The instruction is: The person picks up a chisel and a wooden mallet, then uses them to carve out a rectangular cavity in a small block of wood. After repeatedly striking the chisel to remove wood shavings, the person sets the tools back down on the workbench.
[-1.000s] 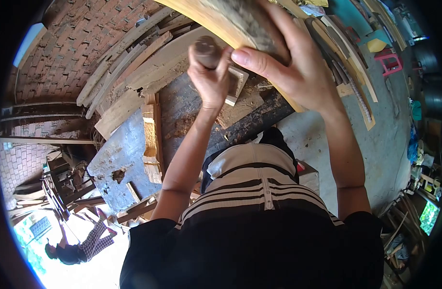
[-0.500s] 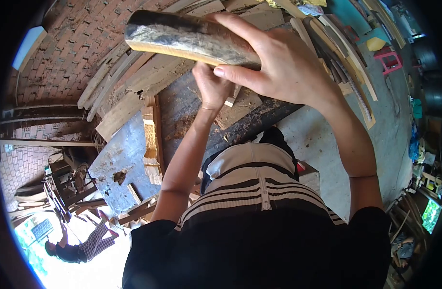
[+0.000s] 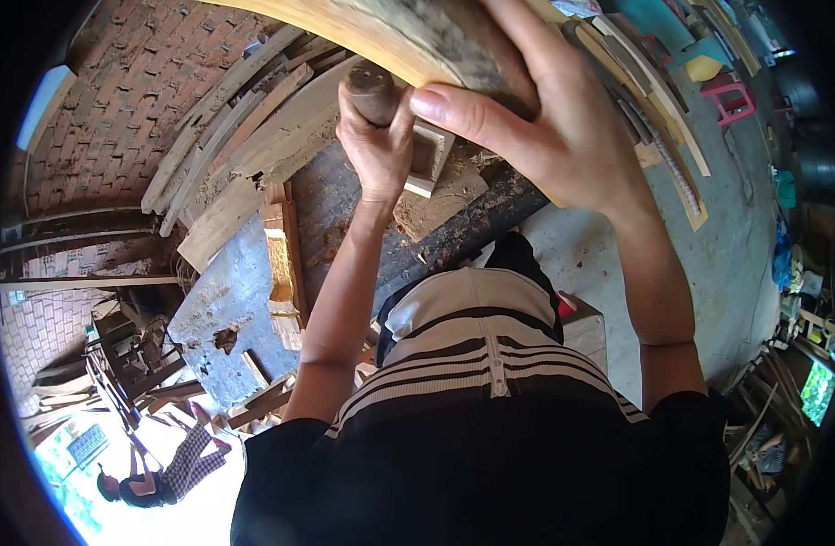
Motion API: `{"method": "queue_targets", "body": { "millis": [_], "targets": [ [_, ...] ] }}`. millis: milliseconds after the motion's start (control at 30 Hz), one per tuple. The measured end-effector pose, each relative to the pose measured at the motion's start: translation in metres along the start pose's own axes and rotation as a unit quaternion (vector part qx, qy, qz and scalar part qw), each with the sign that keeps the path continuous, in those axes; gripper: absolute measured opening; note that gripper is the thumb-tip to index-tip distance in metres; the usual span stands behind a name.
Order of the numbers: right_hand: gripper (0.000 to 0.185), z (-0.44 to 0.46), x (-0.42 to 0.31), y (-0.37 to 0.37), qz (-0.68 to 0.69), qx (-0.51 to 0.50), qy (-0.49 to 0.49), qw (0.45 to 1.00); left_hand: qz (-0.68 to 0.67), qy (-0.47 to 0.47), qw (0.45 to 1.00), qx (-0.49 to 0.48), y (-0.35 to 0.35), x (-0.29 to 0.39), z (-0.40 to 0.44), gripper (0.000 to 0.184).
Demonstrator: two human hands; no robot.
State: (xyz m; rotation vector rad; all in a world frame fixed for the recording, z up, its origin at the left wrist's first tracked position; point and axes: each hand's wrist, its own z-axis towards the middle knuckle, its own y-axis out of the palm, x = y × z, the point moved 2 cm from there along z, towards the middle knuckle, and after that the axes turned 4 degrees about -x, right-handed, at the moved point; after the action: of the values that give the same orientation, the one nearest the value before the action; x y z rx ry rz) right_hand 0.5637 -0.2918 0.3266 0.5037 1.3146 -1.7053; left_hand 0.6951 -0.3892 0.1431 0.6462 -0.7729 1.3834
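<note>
While clasping a brown handle (image 3: 372, 92) in the curled left hand (image 3: 378, 156), pinching a thick wooden block (image 3: 417, 44) between thumb and fingers of the right hand (image 3: 581, 132). Held up close to the handle, above the bench (image 3: 330, 193); cannot tell whether touching.

A thick wooden block (image 3: 449, 35), mottled grey-black with a pale yellow side, slants across the top centre, cropped by the frame. Just below-left, a brown handle (image 3: 370, 91) shows its rounded butt

Black short-sleeved top (image 3: 476, 469), pale stripes (image 3: 426, 371)
</note>
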Motion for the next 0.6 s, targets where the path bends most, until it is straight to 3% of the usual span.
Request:
{"method": "queue_targets", "body": {
  "millis": [67, 133, 167, 200, 233, 300, 333, 433, 467, 600],
  "targets": [
    [0.076, 0.004, -0.007, 0.000, 0.011, -0.047, -0.039, 0.998, -0.025, -0.051, 0.998, -0.025, 0.001, -0.003, -0.006, 0.040],
    [0.069, -0.003, 0.033, 0.021, -0.173, -0.051, 0.005, 0.984, -0.051, -0.074, 0.995, -0.036, 0.000, -0.004, -0.008, 0.041],
    [0.066, -0.005, 0.051, 0.028, -0.265, -0.051, 0.025, 0.962, -0.015, -0.027, 0.999, -0.035, 0.000, -0.001, -0.007, 0.042],
    [0.066, -0.004, 0.061, 0.031, -0.241, 0.014, -0.050, 0.969, 0.020, 0.020, 0.999, -0.034, 0.000, 0.001, -0.005, 0.042],
    [0.066, 0.000, 0.057, 0.027, -0.242, 0.014, -0.055, 0.969, 0.021, 0.023, 0.999, -0.030, -0.001, -0.004, -0.004, 0.042],
    [0.066, 0.006, 0.044, 0.021, -0.153, 0.013, -0.065, 0.986, -0.035, -0.053, 0.996, -0.057, -0.002, -0.020, -0.011, 0.044],
    [0.066, 0.006, 0.047, 0.026, -0.151, 0.009, -0.066, 0.986, 0.003, -0.076, 0.994, -0.073, -0.003, -0.008, -0.007, 0.042],
    [0.067, 0.005, 0.059, 0.038, -0.251, 0.012, -0.076, 0.965, -0.028, -0.015, 0.999, -0.042, -0.004, -0.007, -0.009, 0.040],
    [0.072, 0.005, 0.053, 0.033, -0.223, -0.058, 0.026, 0.973, -0.077, -0.034, 0.996, -0.035, -0.003, -0.006, -0.006, 0.038],
    [0.071, -0.003, 0.058, 0.034, -0.177, -0.069, 0.030, 0.981, -0.091, -0.053, 0.994, -0.027, -0.010, -0.008, -0.001, 0.039]
  ]
}}
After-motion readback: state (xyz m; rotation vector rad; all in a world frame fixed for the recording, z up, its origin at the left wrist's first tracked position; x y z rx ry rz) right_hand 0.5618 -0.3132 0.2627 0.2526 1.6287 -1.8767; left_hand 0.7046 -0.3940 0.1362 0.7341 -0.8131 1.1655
